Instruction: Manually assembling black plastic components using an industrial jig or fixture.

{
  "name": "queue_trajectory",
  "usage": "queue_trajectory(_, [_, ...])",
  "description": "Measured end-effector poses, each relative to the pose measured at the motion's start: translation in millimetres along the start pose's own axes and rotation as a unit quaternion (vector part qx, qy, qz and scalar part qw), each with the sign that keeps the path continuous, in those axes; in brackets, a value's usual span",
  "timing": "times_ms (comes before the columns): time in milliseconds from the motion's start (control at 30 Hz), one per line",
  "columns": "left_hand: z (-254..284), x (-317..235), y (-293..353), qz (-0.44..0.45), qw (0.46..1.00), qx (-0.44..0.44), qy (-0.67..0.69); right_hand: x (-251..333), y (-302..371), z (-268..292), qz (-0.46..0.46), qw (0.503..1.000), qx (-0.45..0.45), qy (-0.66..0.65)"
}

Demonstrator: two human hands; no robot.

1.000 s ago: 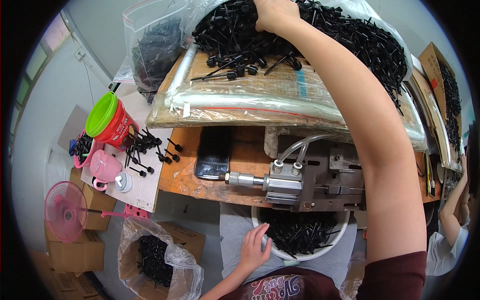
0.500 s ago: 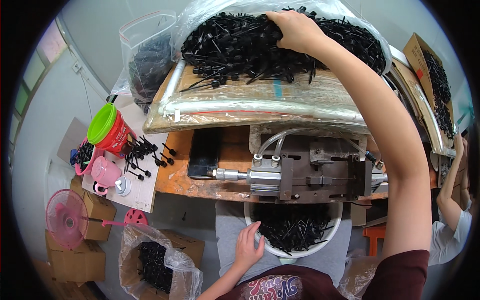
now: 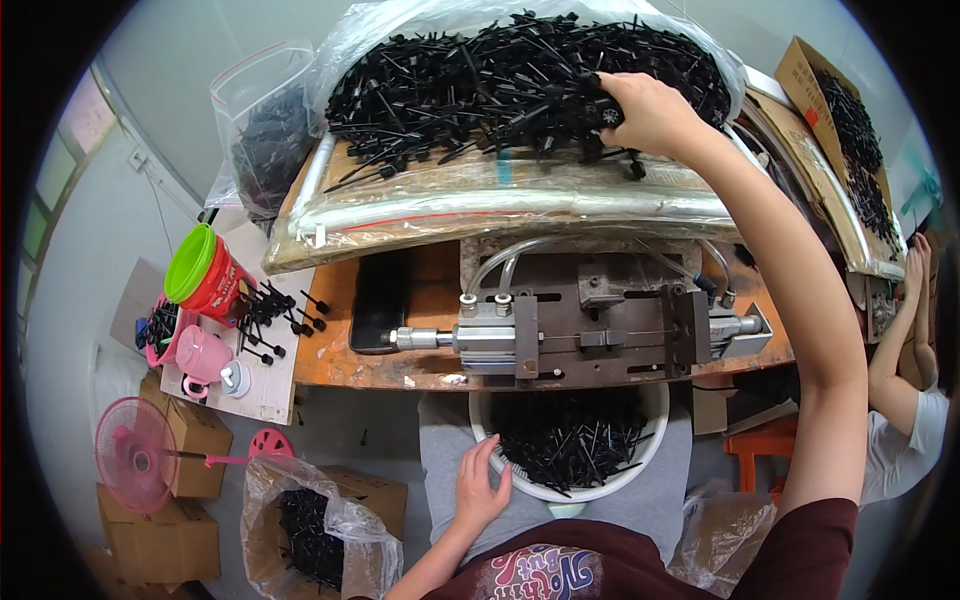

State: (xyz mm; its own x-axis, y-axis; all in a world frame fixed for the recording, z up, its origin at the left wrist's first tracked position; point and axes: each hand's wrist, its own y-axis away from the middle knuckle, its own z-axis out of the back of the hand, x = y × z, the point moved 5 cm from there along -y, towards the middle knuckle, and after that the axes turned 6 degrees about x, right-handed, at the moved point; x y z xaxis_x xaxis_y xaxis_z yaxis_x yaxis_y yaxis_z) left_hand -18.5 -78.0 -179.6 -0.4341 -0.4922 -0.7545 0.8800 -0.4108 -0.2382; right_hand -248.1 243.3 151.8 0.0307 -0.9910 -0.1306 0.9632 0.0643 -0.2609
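Note:
My right hand [image 3: 655, 112] is at the near right part of a large heap of black plastic stalk-like parts [image 3: 430, 95], its fingers curled round a bunch of them. Part of that grip is hidden by the parts. On my lap stands a white basin [image 3: 655, 440] holding many similar black parts [image 3: 570, 435]. My left hand [image 3: 480, 487] is at the basin's left rim, thumb and fingers apart, with nothing seen in it. Between heap and basin, a metal clamping fixture [image 3: 600, 335] with air hoses is mounted on the orange bench [image 3: 330, 345].
Left of the bench, a red bucket [image 3: 222, 285] with a green rim, a pink mug [image 3: 203, 352] and loose black parts [image 3: 272, 318] are on a board. A pink fan [image 3: 136, 455] and a plastic-lined box [image 3: 365, 545] stand below. At right, another person's arm [image 3: 905, 340] shows.
My right hand has drawn back toward me over the heap, with black parts now bunched at its fingers. My left hand stays by the basin rim. The whole view has shifted slightly.

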Motion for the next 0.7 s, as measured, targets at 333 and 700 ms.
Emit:
queue_trajectory(333, [-2.3,3.3,1.3,0.007,1.0,0.018,-0.003,-23.2,28.7,-2.8,0.063,0.981,-0.053,-0.174])
queue_trajectory(700, [10.1,-9.1,1.2,-0.017,1.0,0.016,0.011,-14.5,49.3,-3.9,0.121,0.972,-0.11,-0.171])
